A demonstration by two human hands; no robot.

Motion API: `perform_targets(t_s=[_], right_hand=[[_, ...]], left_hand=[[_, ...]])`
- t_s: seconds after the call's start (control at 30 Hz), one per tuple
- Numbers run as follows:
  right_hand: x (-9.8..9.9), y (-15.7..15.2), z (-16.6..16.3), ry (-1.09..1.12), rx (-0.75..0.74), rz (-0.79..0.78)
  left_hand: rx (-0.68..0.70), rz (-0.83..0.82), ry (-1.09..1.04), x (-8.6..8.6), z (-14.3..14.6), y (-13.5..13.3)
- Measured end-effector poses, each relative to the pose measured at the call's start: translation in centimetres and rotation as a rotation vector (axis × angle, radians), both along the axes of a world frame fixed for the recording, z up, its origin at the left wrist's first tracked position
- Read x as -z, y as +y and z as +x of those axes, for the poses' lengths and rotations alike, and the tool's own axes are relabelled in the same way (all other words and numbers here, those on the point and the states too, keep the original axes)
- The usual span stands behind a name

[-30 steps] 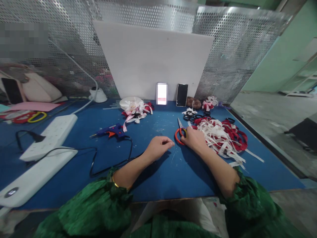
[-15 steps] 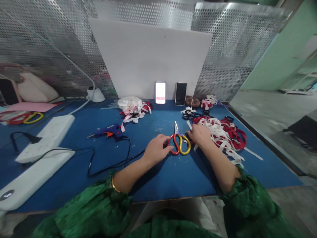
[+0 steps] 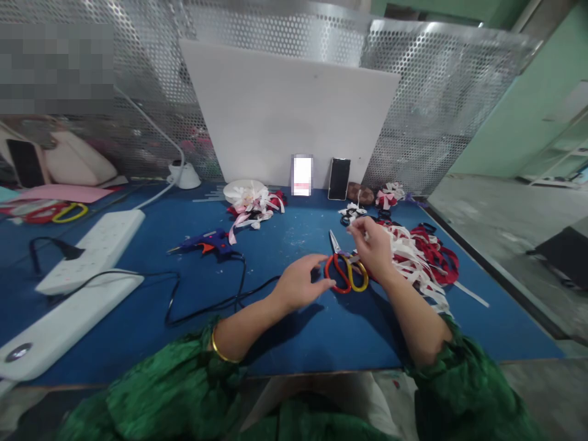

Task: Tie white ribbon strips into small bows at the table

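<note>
Scissors point(image 3: 340, 274) with one red and one yellow handle lie on the blue table, blades pointing away from me. My left hand point(image 3: 304, 282) is beside the red handle, fingers and thumb apart, holding nothing. Above the right side of the scissors, my right hand point(image 3: 373, 246) has its fingertips pinched together; what is between them, if anything, is too small to make out. A tangled pile of white and red ribbon strips point(image 3: 416, 251) lies just right of that hand, partly hidden by it.
To the left lies a blue glue gun point(image 3: 209, 242) with its cable. Ribbon pieces point(image 3: 252, 205) lie by a white dish at the back. Two phones stand against a white board point(image 3: 294, 104). White power strips point(image 3: 94, 251) are at far left, black hair ties point(image 3: 345, 220) behind my right hand.
My right hand has lifted from the table beside the scissors, its fingertips now pinched. The scissors have turned slightly, and my left hand's fingers have spread off the red handle.
</note>
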State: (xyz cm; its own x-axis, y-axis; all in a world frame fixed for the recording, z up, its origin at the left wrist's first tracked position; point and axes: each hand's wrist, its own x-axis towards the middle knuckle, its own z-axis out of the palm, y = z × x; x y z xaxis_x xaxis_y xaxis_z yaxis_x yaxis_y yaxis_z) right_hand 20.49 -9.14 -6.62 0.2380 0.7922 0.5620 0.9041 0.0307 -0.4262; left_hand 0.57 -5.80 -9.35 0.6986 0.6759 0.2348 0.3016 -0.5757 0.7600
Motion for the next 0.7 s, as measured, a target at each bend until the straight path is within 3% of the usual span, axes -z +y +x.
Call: perform_targets(t_s=[0.1, 0.2, 0.43, 0.57, 0.7], right_hand=[[-0.1, -0.8, -1.7, 0.118, -0.338, -0.115], [0.1, -1.3, -3.1, 0.133, -0.547, -0.242], [0.5, -1.2, -3.8, 0.196, -0.559, -0.315], [0.6, -0.9, -3.5, 0.276, -0.526, -0.307], [0.1, -0.6, -2.3, 0.355, -0.554, -0.437]], left_hand=[[-0.203, -0.022, -0.194, -0.6, -0.1, 0.3], [-0.142, -0.026, -0.269, -1.4, -0.5, 0.4], [-0.126, -0.077, -0.239, -1.9, -0.7, -0.1], [-0.042, -0.176, -0.1, -1.8, -0.6, 0.4], [-0.073, -0.356, -0.206, -2.2, -1.0, 1.4]])
